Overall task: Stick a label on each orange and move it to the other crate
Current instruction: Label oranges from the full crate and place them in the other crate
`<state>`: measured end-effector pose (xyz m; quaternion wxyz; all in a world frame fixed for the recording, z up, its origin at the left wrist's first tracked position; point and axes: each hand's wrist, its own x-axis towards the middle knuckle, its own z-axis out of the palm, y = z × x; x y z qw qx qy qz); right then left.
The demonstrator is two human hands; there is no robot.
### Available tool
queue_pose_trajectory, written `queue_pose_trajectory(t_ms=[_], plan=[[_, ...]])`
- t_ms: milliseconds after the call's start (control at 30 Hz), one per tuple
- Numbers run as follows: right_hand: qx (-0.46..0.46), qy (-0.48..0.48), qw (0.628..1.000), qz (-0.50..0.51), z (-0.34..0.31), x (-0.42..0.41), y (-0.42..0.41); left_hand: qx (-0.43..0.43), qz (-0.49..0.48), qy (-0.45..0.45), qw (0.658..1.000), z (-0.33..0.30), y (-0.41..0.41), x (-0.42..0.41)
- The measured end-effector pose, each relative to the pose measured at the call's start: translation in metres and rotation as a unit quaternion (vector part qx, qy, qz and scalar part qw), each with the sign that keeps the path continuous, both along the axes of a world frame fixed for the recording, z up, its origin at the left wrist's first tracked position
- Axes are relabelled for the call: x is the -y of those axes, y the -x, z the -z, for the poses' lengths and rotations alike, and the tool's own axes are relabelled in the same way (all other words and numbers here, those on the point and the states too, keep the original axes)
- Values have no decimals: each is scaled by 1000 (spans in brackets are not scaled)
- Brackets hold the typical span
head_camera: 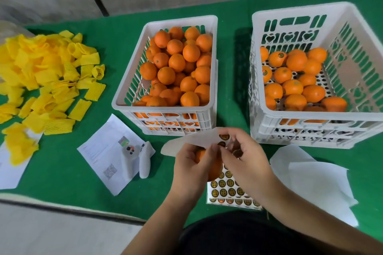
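sticker sheet [227, 187] lies flat on the green table [62, 167], right under both hands. left hand [191, 163] is wrapped around an orange [213, 168], holding it just above that sheet. right hand [243, 156] sits right beside it, fingertips pinched together at a curled backing strip [196, 141] that still has a couple of labels on it, just above the orange. beyond the left hand is the full crate [165, 107] of oranges. beyond the right hand is the other crate [310, 116], partly filled, some fruit already labelled.
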<state>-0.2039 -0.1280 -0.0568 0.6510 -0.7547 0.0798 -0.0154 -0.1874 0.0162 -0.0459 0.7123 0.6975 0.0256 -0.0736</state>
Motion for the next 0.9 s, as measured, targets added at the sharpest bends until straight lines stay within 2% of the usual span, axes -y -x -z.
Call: queue_pose_trajectory(t_ms=[200, 433, 500, 567, 633, 667, 733, 800, 900], plan=[[36, 5, 999, 16, 0, 10, -3, 20, 13, 3, 1000, 3, 0, 3], [23, 1, 1000, -9, 0, 24, 5, 30, 43, -31, 998, 6, 7, 1], [-12, -51, 999, -11, -2, 24, 6, 28, 41, -30, 998, 6, 7, 3], [-80, -174, 982, -6, -4, 21, 7, 15, 36, -22, 999, 6, 8, 4], [-138, -274, 951, 49, -6, 19, 7, -8, 27, 3, 1000, 5, 10, 7], [-140, -289, 943, 83, -7, 19, 6, -30, 14, 22, 999, 4, 11, 8], [-96, -232, 960, 122, -6, 20, 8, -106, -43, 68, 991, 2, 12, 13], [-11, -165, 980, 114, -13, 20, 11, -171, -104, 89, 976, 1, 11, 14], [102, -80, 990, 53, -24, 15, 18, -191, -144, 105, 965, -1, 8, 13]])
